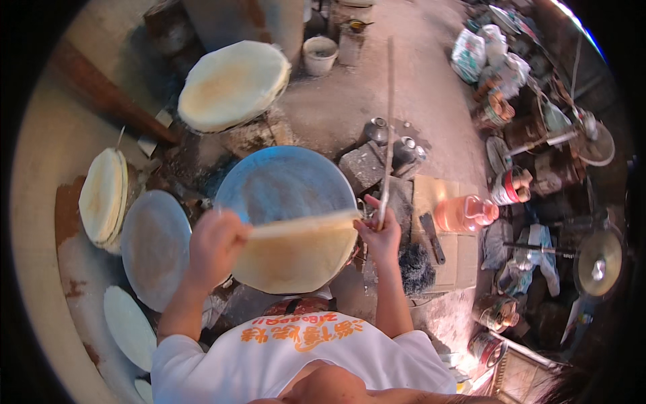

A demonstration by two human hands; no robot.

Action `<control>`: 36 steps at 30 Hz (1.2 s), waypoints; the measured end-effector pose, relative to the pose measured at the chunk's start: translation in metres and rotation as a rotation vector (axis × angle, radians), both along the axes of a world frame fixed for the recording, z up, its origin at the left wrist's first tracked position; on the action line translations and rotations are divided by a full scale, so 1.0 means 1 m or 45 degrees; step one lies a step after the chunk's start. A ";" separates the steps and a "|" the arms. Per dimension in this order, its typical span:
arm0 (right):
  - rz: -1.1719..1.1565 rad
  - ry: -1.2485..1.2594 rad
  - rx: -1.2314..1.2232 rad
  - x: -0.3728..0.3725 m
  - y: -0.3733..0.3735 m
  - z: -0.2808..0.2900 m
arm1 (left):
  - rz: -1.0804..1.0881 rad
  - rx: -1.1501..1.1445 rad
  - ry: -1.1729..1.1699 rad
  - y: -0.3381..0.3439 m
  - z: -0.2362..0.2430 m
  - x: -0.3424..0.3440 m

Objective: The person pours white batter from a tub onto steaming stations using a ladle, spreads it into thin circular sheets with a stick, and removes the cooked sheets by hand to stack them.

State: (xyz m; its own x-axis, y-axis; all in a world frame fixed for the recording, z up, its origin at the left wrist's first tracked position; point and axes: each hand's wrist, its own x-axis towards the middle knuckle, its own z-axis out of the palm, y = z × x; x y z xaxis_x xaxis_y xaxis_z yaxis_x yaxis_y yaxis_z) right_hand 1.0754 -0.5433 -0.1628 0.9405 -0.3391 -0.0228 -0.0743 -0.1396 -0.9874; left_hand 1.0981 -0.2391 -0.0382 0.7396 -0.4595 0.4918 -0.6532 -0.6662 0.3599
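In front of me lies a large round griddle (282, 182), its far half bare and bluish grey. A thin pale flatbread (289, 262) covers its near half, its upper edge raised in a straight fold between my hands. My left hand (219, 242), somewhat blurred, is closed on the left end of that edge. My right hand (383, 234) grips a long thin stick (389, 128) that points away from me. Its fingers also meet the right end of the flatbread's edge; whether they pinch it is hard to tell.
Stacks of round flatbreads stand beyond the griddle (232, 84) and at left (104, 195). A grey disc (157, 249) leans beside me. On the right are a dark scraper (433, 238) on cardboard, a pink-orange bottle (464, 213), metal cans (404, 149) and piled clutter. A white bucket (319, 55) stands far off.
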 end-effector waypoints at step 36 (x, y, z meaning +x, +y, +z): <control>0.178 -0.123 -0.017 0.388 0.199 -0.026 | 0.552 0.244 -0.273 0.229 -0.130 0.244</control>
